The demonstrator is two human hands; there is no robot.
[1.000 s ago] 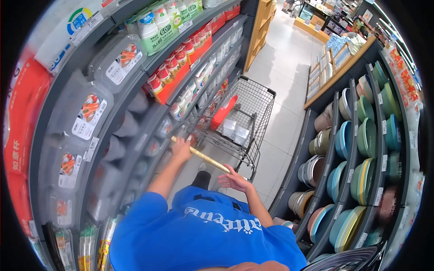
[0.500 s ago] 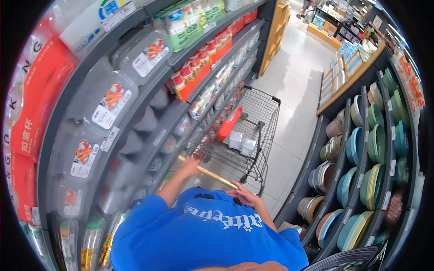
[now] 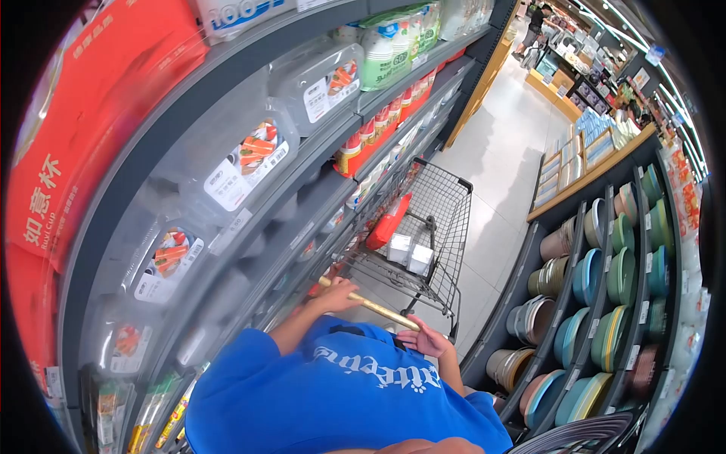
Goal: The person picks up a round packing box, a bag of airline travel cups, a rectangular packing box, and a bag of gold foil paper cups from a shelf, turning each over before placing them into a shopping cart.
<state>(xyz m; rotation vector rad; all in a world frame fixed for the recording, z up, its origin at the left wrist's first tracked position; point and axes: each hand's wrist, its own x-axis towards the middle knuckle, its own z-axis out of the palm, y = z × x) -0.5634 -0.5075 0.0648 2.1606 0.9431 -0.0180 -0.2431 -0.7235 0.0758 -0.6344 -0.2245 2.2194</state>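
A thin golden-yellow stick (image 3: 386, 311) lies slantwise in front of my blue shirt. My left hand (image 3: 337, 296) is closed around it near its far left end, which pokes out past the fingers. At the other end my right hand (image 3: 429, 338) has the tip between thumb and fingers, the palm turned partly up. Just beyond the stick stands a black wire shopping cart (image 3: 454, 219). In the cart lie a red package (image 3: 389, 221) and white boxes (image 3: 409, 253).
To the left, shelves hold clear plastic packs (image 3: 242, 163), red bags (image 3: 98, 151) and stacked cups (image 3: 387, 53). The right-hand shelf carries coloured bowls (image 3: 622, 276). A tiled aisle (image 3: 491, 144) runs ahead, with a person (image 3: 535, 30) far off.
My view has shifted, bringing the left shelf closer and the cart slightly right and down. Both hands and the stick have moved right and a little down in view.
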